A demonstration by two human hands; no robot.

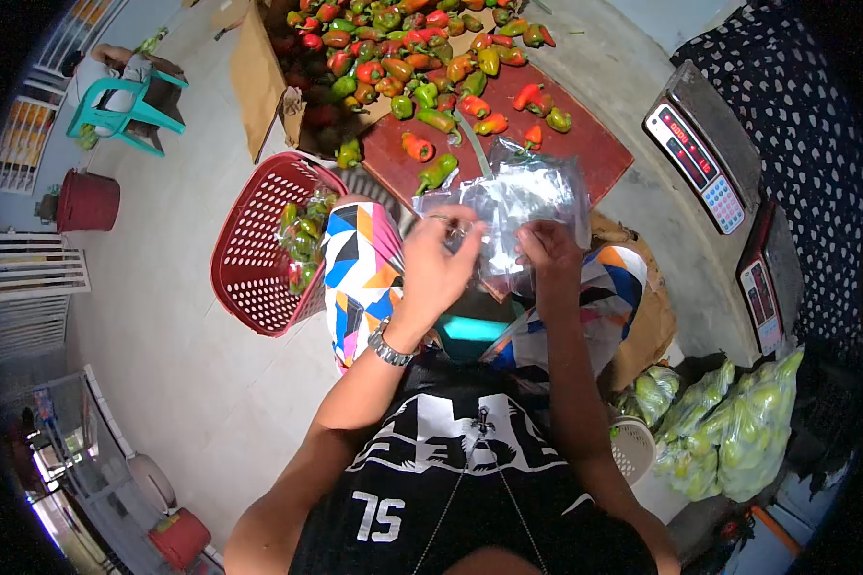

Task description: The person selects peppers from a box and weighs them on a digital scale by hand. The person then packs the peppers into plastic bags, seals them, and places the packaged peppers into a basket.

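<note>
A stack of clear plastic bags (537,196) lies at the near edge of a dark red board (585,144), its film glaring in the light. My left hand (439,254), with a metal watch on the wrist, is at the left side of the film. Its fingers are curled and slightly blurred, and seem to pinch a clear plastic bag. At the film's right side, my right hand (554,251) has thumb and fingers pressed together on the plastic. Red, orange and green peppers (412,57) are heaped beyond the hands, with several loose ones close to the film.
A red perforated basket (249,249) with bagged peppers (302,235) stands left of my knee. Two digital scales (695,158) (762,297) are on the right. Filled bags of green produce (748,431) and a white basket (633,450) sit lower right. A cardboard box (259,81) flanks the peppers.
</note>
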